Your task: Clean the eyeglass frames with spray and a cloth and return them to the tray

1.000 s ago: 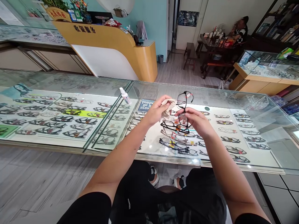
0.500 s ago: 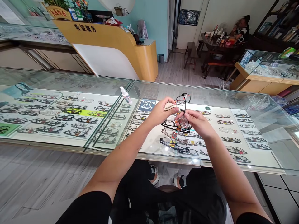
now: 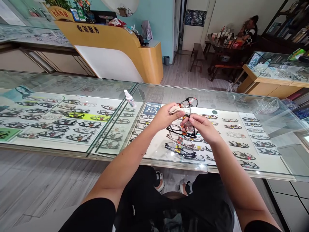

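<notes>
Over the glass showcase, my right hand [image 3: 202, 126] grips a pair of black-framed eyeglasses [image 3: 189, 111], its fingers closed near the bridge. The eyeglasses are turned on end, one lens above the fingers and the other below. My left hand [image 3: 169, 116] is closed on a pale folded cloth [image 3: 175, 110], its thumb and fingers meeting at the frame's middle. Whether the cloth presses a lens or the bridge I cannot tell. Left of my hands, a small white spray bottle [image 3: 130, 98] stands on the glass top.
Rows of eyeglasses [image 3: 78, 137] lie inside the glass showcase [image 3: 214, 88] beneath my hands. Beyond it stands a wooden counter [image 3: 151, 61]. A person [image 3: 249, 30] sits at a dark table at the back right. Another display case [image 3: 272, 82] stands at the right.
The eyeglasses have turned slightly between my hands, so the upper lens now shows at a narrower angle. Both hands have shifted only a little.
</notes>
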Tool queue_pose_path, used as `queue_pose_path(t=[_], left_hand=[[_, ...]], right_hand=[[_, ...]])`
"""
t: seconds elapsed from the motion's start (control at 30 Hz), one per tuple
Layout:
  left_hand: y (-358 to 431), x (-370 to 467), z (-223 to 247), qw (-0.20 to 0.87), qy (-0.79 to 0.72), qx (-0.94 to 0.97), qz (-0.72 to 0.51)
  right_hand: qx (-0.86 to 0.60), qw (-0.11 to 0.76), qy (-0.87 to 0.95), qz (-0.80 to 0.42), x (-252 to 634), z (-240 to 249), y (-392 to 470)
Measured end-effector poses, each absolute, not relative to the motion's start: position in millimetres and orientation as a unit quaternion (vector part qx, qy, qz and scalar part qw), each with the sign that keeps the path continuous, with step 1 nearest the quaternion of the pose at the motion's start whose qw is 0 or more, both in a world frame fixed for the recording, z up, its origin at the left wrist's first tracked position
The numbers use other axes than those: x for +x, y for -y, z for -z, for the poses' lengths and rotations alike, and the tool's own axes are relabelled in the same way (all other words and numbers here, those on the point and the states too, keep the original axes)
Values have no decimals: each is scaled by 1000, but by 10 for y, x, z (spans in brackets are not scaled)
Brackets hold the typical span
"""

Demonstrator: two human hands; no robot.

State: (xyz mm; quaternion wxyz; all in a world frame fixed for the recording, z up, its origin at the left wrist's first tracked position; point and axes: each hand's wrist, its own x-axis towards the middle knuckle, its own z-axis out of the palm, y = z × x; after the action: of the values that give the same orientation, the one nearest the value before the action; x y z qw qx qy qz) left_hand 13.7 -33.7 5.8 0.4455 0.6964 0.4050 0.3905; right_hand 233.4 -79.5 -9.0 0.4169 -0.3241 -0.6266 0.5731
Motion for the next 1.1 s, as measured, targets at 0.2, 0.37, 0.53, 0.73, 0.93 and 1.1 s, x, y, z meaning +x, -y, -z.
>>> queue_pose_path(t=[0.2, 0.37, 0.53, 0.73, 0.93, 1.1], left_hand=[[312, 141, -21, 438, -423, 691, -390], [331, 157, -48, 425, -436, 680, -409], [314, 143, -45, 452, -420, 649, -446], [343, 141, -79, 486, -408, 660, -402], [347, 176, -32, 447, -428, 672, -408], [305, 146, 8, 410, -439, 650, -466]], right_hand=[[-318, 397, 660, -552, 2332, 105, 785], [-326, 374, 676, -545, 2330, 107, 784], [-312, 371, 666, -567, 2319, 102, 808], [-308, 401, 658, -559, 2327, 95, 821], [-336, 380, 675, -536, 2320, 96, 810], [-336, 336, 702, -530, 2314, 113, 821]])
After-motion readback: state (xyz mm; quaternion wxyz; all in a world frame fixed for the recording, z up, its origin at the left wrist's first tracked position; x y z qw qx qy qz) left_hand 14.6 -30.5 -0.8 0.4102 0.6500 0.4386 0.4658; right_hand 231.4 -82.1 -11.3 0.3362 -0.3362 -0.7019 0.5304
